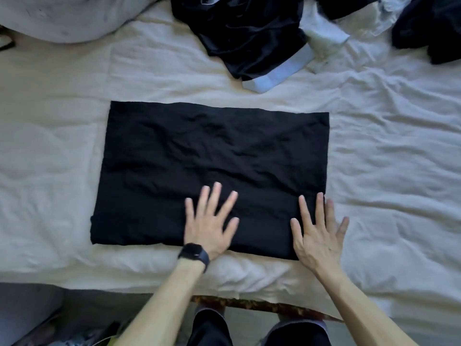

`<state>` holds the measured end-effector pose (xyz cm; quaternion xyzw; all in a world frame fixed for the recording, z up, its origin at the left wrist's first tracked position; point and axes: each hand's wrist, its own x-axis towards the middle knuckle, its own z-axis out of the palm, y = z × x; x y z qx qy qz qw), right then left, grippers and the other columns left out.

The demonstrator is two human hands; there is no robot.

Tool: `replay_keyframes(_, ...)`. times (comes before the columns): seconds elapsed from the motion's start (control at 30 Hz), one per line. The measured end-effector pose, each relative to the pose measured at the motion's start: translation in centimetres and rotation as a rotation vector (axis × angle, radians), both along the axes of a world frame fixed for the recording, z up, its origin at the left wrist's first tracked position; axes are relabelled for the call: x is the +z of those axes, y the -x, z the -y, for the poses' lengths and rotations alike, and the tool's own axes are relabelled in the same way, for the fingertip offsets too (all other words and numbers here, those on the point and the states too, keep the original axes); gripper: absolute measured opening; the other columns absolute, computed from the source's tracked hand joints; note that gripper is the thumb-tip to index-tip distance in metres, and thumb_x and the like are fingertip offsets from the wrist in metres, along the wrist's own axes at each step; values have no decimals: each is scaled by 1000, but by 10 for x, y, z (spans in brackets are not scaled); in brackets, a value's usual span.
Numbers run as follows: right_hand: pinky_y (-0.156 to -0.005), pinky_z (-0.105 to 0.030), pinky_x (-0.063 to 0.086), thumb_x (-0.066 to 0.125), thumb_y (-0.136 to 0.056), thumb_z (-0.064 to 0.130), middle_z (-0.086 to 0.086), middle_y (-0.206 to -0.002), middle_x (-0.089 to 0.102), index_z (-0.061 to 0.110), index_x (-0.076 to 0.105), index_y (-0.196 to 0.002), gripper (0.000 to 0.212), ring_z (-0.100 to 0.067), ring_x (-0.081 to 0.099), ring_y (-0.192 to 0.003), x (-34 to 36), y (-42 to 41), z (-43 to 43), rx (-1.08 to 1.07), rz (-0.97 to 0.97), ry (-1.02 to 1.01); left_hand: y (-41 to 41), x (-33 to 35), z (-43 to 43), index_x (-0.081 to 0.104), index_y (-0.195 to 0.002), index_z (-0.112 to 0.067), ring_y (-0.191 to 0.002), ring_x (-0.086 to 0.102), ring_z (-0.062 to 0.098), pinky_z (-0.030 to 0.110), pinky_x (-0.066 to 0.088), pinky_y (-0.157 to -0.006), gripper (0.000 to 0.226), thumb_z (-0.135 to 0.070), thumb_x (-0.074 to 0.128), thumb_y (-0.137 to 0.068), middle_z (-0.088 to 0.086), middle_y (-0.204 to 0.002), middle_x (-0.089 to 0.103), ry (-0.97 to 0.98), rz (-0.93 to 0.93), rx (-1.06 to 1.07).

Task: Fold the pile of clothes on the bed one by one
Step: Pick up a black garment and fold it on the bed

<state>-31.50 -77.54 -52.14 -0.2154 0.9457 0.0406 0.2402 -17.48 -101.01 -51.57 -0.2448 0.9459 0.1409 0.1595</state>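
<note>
A black garment (212, 156) lies folded into a flat rectangle in the middle of the bed. My left hand (212, 221), with a dark watch on its wrist, presses flat on the rectangle's near edge with fingers spread. My right hand (318, 231) lies flat on the near right corner, its outer fingers reaching past the cloth onto the sheet. Neither hand holds anything. The pile of unfolded clothes (249, 33), black with light blue bands, sits at the far edge of the bed.
The cream sheet (399, 171) is wrinkled all around. A grey pillow (69, 16) lies at the far left. More dark cloth (434, 28) lies at the far right, next to a pale crumpled item (321, 33). The bed's near edge (249, 303) runs just above my knees.
</note>
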Motion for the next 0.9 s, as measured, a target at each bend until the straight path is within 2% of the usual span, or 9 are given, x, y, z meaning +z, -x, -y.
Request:
replay_keyframes(0.2, -119, -53, -17, 13, -100, 56, 5, -167, -25, 42, -4, -160, 64, -16, -27, -152, 4, 46, -81, -95, 28, 3, 62, -6, -140, 11, -158, -43, -154, -3, 21, 56, -5, -119, 71, -70, 30, -94, -3, -168, -1, -137, 39, -381)
replay_keyframes(0.33, -117, -54, -23, 8, -97, 59, 3, -164, -33, 39, -11, -160, 68, -18, -31, -151, 15, 58, -131, -134, 58, 10, 75, -8, -182, 8, -159, -33, -154, -5, 25, 58, 0, -119, 86, -73, 35, -88, -2, -168, 2, -70, 132, -380)
replay_keyframes(0.43, -118, -52, -24, 4, -96, 61, 5, -162, -37, 40, -15, -158, 68, -17, -34, -149, 14, 55, -158, -123, 126, -11, 82, 5, -188, 27, -156, -29, -146, 18, 25, 56, 23, -116, 87, -61, 59, -81, 5, -162, 28, -25, 131, -320)
replay_keyframes(0.5, -118, -52, -23, 5, -96, 61, 5, -162, -36, 41, -14, -158, 68, -17, -33, -150, 12, 55, -168, -107, 147, 14, 89, 16, -189, 56, -140, -26, -118, 47, 23, 44, 48, -94, 78, -44, 80, -69, 5, -132, 58, 9, 21, -300)
replay_keyframes(0.57, -118, -53, -22, 6, -96, 61, 4, -164, -34, 40, -11, -159, 68, -17, -31, -150, 12, 57, -169, -112, 165, 32, 94, 29, -187, 72, -121, -25, -81, 57, 22, 33, 48, -65, 57, -30, 84, -65, 0, -96, 64, 20, -69, -282)
replay_keyframes(0.63, -119, -55, -20, 9, -98, 60, 1, -164, -33, 38, -10, -160, 69, -19, -32, -150, 16, 58, -164, -144, 194, 27, 98, 45, -180, 73, -116, -27, -75, 63, 20, 30, 49, -61, 34, -25, 70, -82, -4, -91, 66, -89, -146, -62)
replay_keyframes(0.7, -120, -56, -16, 19, -102, 57, -4, -167, -24, 31, -4, -162, 70, -22, -27, -152, 30, 63, -148, -188, 235, 66, 104, 66, -172, 70, -120, -30, -91, 65, 13, 26, 51, -74, 26, -25, 59, -97, -10, -102, 71, -227, -146, 288)
replay_keyframes(0.77, -124, -52, -4, 35, -103, 52, -7, -170, 1, 22, 13, -162, 70, -23, -9, -156, 53, 72, -123, -233, 258, 235, 104, 83, -161, 71, -118, -26, -84, 65, 10, 15, 45, -72, 23, -26, 61, -98, -6, -99, 74, -227, -245, 508)
replay_keyframes(0.9, -115, -36, 34, 52, -99, 48, 2, -151, 49, 19, 43, -150, 59, -19, 44, -139, 80, 106, -62, -518, 538, 634, 96, 104, -144, 70, -118, -16, -62, 57, -4, 3, 38, -62, 24, -26, 58, -100, -12, -70, 63, -223, -277, 637)
